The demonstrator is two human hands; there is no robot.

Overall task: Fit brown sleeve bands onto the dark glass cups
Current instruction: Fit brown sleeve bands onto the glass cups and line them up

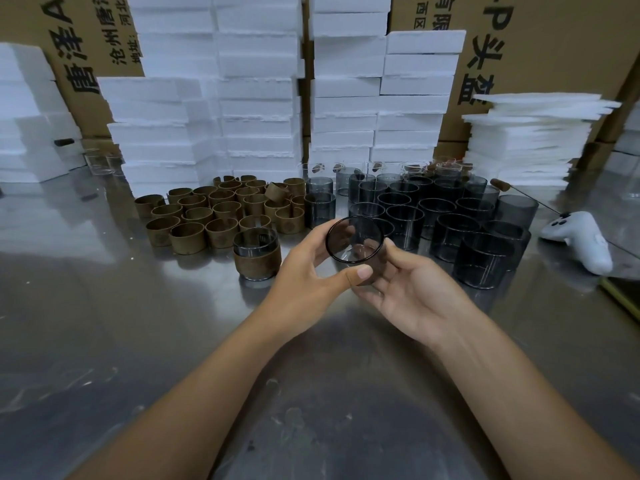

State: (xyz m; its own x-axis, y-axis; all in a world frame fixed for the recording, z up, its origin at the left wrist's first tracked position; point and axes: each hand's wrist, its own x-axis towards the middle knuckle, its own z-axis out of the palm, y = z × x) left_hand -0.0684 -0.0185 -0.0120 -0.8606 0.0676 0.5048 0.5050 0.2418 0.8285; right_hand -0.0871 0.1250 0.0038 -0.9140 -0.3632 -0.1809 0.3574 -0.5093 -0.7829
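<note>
Head view: two bare forearms reach in over the steel bench [104,323] and meet mid-bench.
Left hand [304,268]: fingers [360,271] curled round the near-left side of the held cup, thumb pressed on its lower wall.
Right hand [415,296]: palm up, below and right of the cup, fingers curled, cradling its base and side.
Held cup [355,244]: dark glass, lifted off the bench, tilted with its mouth toward us, between both hands. Brownish patch under the thumb; can't tell if a band is on it.
Step in hand: looks like readying this cup for a band, early in the batch.
Doing it well: keep one hand firm on the glass wall, not the rim. Bring a band square to the base and slide it evenly all round so it doesn't cock or crease. Stop with glass showing above and below, like the done one. Smooth glass, so likely slippery.
Finished cup [256,254]: upright just left of the left hand, brown band round its body, rim clear above.
Sleeve bands [214,216]: loose brown rings, mostly upright, clustered behind the finished cup.
Dark glass cups [450,216]: bare, packed close, right of the bands and behind the hands.
Controller [578,240]: white, lying at the right of the bench.
Foam blocks [256,98]: white stacks along the back.
Cartons [540,46]: printed cardboard behind the foam.
</note>
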